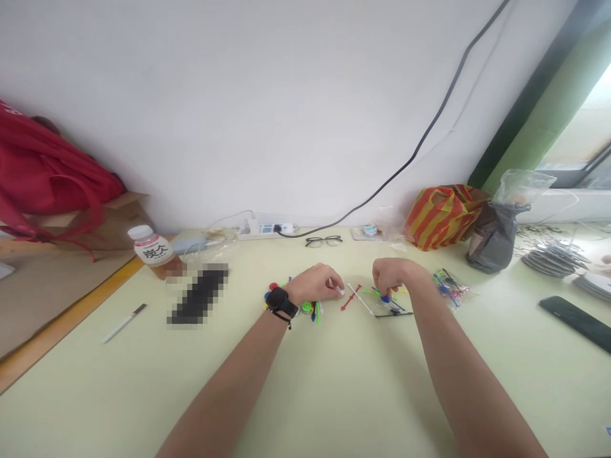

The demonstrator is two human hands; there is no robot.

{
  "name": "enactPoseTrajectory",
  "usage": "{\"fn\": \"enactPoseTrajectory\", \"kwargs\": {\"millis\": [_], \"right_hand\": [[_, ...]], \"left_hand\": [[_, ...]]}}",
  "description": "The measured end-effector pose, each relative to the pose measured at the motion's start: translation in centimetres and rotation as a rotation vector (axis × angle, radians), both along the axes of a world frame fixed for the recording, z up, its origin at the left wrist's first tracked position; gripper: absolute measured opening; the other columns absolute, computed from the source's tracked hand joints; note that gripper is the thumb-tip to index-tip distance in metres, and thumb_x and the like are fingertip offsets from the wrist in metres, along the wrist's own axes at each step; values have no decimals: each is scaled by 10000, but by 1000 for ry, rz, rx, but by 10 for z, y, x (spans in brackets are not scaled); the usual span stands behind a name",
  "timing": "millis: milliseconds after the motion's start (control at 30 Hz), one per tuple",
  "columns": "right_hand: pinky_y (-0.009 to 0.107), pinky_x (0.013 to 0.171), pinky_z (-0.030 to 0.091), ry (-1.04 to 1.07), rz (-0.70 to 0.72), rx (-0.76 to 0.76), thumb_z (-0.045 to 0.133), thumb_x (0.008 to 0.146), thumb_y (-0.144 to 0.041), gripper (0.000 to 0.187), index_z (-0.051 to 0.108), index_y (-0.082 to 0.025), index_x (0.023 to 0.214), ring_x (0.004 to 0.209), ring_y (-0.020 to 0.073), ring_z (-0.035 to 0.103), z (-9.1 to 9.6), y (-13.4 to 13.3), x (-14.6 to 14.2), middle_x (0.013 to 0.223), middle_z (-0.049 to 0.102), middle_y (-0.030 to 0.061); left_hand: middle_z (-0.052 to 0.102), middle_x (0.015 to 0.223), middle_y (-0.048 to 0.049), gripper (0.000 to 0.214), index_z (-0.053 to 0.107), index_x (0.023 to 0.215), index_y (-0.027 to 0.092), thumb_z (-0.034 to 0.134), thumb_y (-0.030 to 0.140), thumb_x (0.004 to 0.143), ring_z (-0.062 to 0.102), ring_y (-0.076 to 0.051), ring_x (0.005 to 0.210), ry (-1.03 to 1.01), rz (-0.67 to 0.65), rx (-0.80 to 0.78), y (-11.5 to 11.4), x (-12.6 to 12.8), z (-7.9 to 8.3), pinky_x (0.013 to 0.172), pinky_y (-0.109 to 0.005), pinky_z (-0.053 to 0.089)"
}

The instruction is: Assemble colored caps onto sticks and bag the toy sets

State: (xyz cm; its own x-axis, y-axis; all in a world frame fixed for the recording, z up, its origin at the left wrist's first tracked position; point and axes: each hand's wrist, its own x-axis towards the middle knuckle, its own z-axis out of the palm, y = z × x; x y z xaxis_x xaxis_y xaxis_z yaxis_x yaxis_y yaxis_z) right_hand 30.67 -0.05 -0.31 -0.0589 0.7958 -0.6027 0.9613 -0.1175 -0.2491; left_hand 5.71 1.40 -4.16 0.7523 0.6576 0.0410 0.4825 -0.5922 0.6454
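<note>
My left hand [317, 283], with a dark watch on its wrist, is closed in a pinch on a small white plastic piece [340, 291]. Under and beside that wrist lie several small coloured parts, among them a green round piece [306, 308]. My right hand [389, 275] points down, its fingers closed at a blue plastic piece [384, 299] with thin arms; part of it is hidden by the fingers. Between the hands are a red stick [351, 298] and a white stick [361, 299]. A black stick [394, 313] lies just in front of the right hand.
Right of my right arm is a clear bag of coloured parts [452, 289]. Glasses [324, 241] and a power strip [265, 231] lie near the wall. A bottle [155, 251] and a knife [124, 323] are at left; grey discs [554, 259] and a phone [577, 321] at right.
</note>
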Motion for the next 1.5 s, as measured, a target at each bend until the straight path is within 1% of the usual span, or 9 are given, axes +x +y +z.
{"fn": "enactPoseTrajectory", "kwargs": {"millis": [200,367,567,700,800,1033,1167,1300,1500], "right_hand": [[302,543,427,72,-56,91,734,494,-98,250,658,-222,699,650,246,650,7,-2,10,587,661,25],[285,565,436,199,-38,171,760,561,-166,329,669,-239,868,667,196,632,19,-6,14,792,740,25],[260,569,410,617,68,400,674,750,-244,303,705,-233,1051,695,166,605,30,-11,-13,823,734,20],[256,583,428,853,-30,503,668,776,-229,302,709,-199,1074,718,161,615,26,-7,-38,838,729,37],[263,619,470,915,-119,487,680,782,-227,223,700,-199,1002,697,154,613,23,-6,-46,779,699,27],[277,687,491,1037,-121,371,653,775,-222,131,611,-209,899,684,146,604,14,-16,-50,741,670,4],[259,637,429,934,-97,391,543,842,-250,120,569,-222,956,692,144,554,-7,-29,-53,786,627,-20],[268,669,417,508,-165,554,412,930,-239,201,572,-227,1051,800,177,581,-26,-40,-43,916,638,19],[275,617,342,252,-186,523,516,881,-143,144,555,-204,1005,742,202,585,-47,-53,-28,843,650,70]], "left_hand": [[771,901,-63,246,813,940,210,769,384,773,707,-229,831,-31,29,32,4,-3,2,708,-288,510],[769,1006,-72,268,779,1023,208,707,416,872,706,-223,913,-141,73,81,5,-1,13,773,-305,531],[748,1120,-75,349,708,1130,206,764,421,861,725,-199,937,-416,71,24,-9,10,29,853,-316,582],[766,1056,-81,267,688,1129,182,706,335,910,734,-186,897,-537,87,31,-9,12,31,870,-327,598],[775,994,-75,223,700,1109,174,678,291,920,733,-189,907,-576,104,70,-5,9,33,888,-332,596],[765,909,-66,173,723,963,157,731,311,885,724,-182,822,-490,16,33,-3,-4,45,820,-305,582],[766,848,-55,154,708,873,161,735,312,870,731,-184,789,-406,-66,-100,-5,-7,40,753,-285,573],[717,687,-27,232,661,767,172,760,373,827,698,-181,629,-224,-26,-186,-6,-7,31,550,-254,507],[768,842,-38,166,790,890,204,776,347,806,696,-190,757,-122,-54,3,-18,-6,28,664,-273,486]]}}
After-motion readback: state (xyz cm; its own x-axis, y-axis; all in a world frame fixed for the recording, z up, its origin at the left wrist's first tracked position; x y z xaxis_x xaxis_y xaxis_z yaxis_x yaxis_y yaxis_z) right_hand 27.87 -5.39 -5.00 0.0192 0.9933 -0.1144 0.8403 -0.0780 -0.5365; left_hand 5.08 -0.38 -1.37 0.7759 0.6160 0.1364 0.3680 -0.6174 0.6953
